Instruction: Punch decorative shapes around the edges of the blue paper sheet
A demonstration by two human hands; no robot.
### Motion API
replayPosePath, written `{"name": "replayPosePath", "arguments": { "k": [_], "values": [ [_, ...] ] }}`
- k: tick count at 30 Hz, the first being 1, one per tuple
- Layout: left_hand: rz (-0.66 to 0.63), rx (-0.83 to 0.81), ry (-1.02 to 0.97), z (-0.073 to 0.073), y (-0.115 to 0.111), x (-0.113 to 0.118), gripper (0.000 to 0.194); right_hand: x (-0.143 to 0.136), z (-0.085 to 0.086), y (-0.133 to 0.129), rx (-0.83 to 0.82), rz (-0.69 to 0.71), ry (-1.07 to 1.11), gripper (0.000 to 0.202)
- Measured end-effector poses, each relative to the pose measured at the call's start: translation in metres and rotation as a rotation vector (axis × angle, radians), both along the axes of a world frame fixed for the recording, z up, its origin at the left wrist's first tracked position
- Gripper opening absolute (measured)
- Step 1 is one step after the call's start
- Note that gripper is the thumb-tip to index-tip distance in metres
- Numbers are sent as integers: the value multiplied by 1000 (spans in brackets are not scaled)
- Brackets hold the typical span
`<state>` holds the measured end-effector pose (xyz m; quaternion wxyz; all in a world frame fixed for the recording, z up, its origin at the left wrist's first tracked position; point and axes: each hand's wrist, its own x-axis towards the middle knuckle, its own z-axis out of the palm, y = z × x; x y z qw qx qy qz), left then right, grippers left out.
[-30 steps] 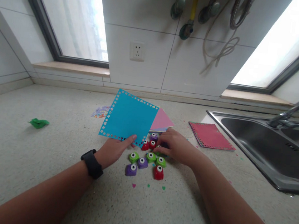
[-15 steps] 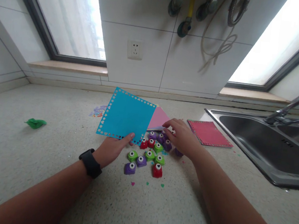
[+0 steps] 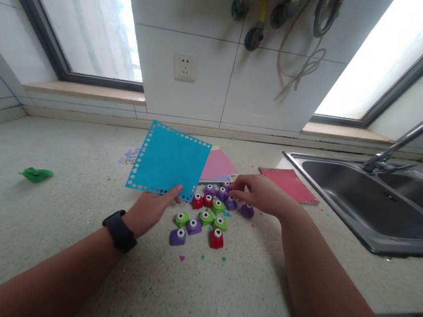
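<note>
A blue square sheet (image 3: 171,161) with small shapes punched along its edges is pinched at its lower edge by my left hand (image 3: 154,208), thumb on top. My right hand (image 3: 255,191) hovers over the purple punches, fingers curled down and apart; its fingertips are beside a purple punch (image 3: 231,203), and no held thing shows. Several red, green and purple punches stand on the counter between my hands, among them a red punch (image 3: 216,238) and a green punch (image 3: 181,219). Pink paper (image 3: 218,165) lies partly behind the blue sheet.
On the right a red punched sheet (image 3: 288,184) lies near the steel sink (image 3: 345,194). At the left is a green crumpled piece (image 3: 37,175). Small cut-outs (image 3: 130,156) are heaped behind the blue sheet, and a few lie near the front.
The whole view has shifted slightly. My right hand has moved a little relative to the punches, uncovering more of the purple ones. My left hand keeps its hold on the blue sheet.
</note>
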<state>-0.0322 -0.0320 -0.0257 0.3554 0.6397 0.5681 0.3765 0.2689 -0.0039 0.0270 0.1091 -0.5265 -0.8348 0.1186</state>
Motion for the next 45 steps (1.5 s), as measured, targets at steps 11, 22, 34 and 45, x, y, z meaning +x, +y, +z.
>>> {"name": "replayPosePath", "arguments": {
  "k": [11,22,34,45],
  "values": [
    [18,-1,25,7,-2,2,50,-3,-3,-4,-25,56,-140,26],
    [-1,-22,44,5,-3,1,51,-2,-3,-2,-55,-49,440,24],
    [-160,132,233,-13,1,-17,41,-32,-7,-7,-47,53,1346,28],
    [-245,106,450,-11,-8,-18,51,-42,12,-39,493,224,1274,39]
  ]
}}
